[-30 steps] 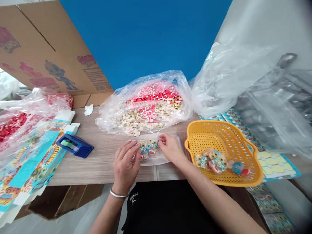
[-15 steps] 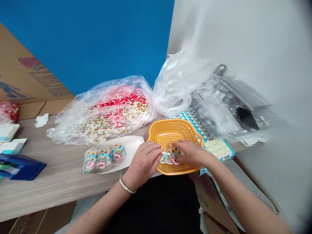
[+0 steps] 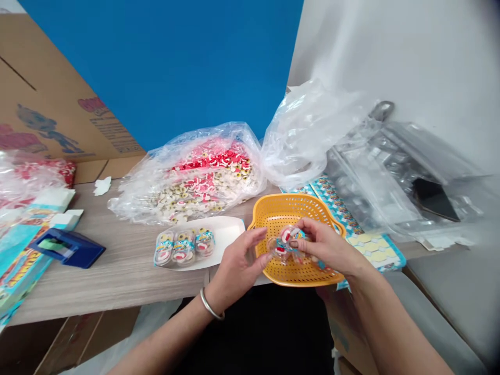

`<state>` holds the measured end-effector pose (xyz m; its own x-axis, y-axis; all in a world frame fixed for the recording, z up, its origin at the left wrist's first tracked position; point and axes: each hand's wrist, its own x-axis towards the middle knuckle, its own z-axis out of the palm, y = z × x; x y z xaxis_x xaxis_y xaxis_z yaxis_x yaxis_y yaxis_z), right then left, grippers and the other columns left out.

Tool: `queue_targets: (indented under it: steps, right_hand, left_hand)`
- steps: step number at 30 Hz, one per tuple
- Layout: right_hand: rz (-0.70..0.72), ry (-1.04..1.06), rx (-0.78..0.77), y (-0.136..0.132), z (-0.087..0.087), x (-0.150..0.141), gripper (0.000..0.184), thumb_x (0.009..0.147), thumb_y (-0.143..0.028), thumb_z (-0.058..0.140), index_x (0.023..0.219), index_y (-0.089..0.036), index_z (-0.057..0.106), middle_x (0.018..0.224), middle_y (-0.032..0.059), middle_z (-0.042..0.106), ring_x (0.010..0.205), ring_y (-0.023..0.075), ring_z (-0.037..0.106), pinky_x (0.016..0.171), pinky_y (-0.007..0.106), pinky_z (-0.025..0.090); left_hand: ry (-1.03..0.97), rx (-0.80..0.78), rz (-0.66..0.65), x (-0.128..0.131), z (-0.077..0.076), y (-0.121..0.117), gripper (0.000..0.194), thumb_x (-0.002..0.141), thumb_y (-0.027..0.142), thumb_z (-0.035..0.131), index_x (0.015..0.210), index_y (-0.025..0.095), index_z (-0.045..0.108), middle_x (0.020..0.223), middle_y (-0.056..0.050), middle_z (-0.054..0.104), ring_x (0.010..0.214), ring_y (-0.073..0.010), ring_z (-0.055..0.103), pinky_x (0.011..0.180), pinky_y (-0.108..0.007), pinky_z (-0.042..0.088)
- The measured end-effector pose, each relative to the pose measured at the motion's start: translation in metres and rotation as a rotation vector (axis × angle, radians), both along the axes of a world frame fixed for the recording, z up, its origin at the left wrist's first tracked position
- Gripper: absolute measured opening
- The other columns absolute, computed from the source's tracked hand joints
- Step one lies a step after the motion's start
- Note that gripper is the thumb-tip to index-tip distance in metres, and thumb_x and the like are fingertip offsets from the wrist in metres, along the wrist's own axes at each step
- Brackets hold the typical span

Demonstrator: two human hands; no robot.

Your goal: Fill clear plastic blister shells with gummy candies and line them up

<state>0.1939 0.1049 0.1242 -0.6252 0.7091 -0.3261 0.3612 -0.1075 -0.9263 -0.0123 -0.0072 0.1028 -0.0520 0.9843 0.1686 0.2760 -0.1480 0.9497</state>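
Over the yellow basket (image 3: 273, 205), my right hand (image 3: 330, 247) pinches a small clear plastic candy container (image 3: 287, 247) with red and white pieces and a blue label. Part of the container is hidden behind my fingers. My left hand (image 3: 242, 260), a bangle on its wrist, is at the basket's left rim with thumb and fingers apart. Nothing shows in its grasp. To its left, a white card tray (image 3: 228, 234) carries three filled clear containers (image 3: 183, 249) side by side at its left end.
A clear bag of gummy candies (image 3: 207, 177) lies behind the tray. A blue tape dispenser (image 3: 74, 247) and printed cartons (image 3: 27, 255) stand left. Right of the basket are a label sheet (image 3: 375, 250), clear plastic packaging (image 3: 363, 182) and a dark phone (image 3: 435, 198).
My left hand has opened and drawn off the container. My right hand has lifted and turned the container over the basket. The view has shifted, so everything sits further right.
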Motion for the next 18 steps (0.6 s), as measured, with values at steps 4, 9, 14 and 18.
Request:
queue_targets:
  steps: [4,9,14,18]
  right_hand:
    - [0.000,0.139,-0.054,-0.023,0.011,-0.049,0.030,0.080,-0.044,0.070,0.096,-0.019,0.065,0.082,0.0013,0.067,0.062,0.0132,0.057,0.053,0.024,0.045]
    - [-0.171,0.122,0.380,-0.051,0.011,-0.133,0.028,0.084,-0.028,0.066,0.112,-0.023,0.069,0.103,0.0043,0.072,0.090,0.0196,0.065,0.078,0.030,0.050]
    - [-0.203,0.176,0.213,-0.061,-0.010,-0.195,0.026,0.090,-0.024,0.049,0.108,-0.021,0.068,0.097,0.0033,0.073,0.085,0.0186,0.065,0.074,0.030,0.050]
    - [-0.236,-0.007,0.241,-0.063,-0.038,-0.207,0.024,0.083,-0.023,0.053,0.101,-0.018,0.068,0.081,0.0031,0.069,0.073,0.0197,0.062,0.066,0.031,0.047]
  left_hand:
    - [-0.432,-0.183,-0.018,-0.013,0.005,-0.003,0.050,0.085,0.026,0.072,0.133,0.022,0.057,0.127,-0.011,0.069,0.111,-0.0222,0.068,0.094,-0.036,0.057]
    - [-0.463,-0.227,0.300,-0.076,0.018,-0.018,0.044,0.081,0.029,0.077,0.123,0.022,0.065,0.098,-0.003,0.073,0.080,-0.0123,0.068,0.069,-0.021,0.055]
    - [-0.577,-0.122,0.668,-0.138,0.028,-0.040,0.050,0.072,0.026,0.083,0.119,0.021,0.068,0.077,0.004,0.065,0.063,-0.0062,0.061,0.058,-0.015,0.051]
    - [-0.714,-0.091,0.849,-0.162,0.020,-0.057,0.053,0.066,0.024,0.086,0.116,0.020,0.069,0.078,0.003,0.065,0.060,-0.0060,0.060,0.056,-0.016,0.052]
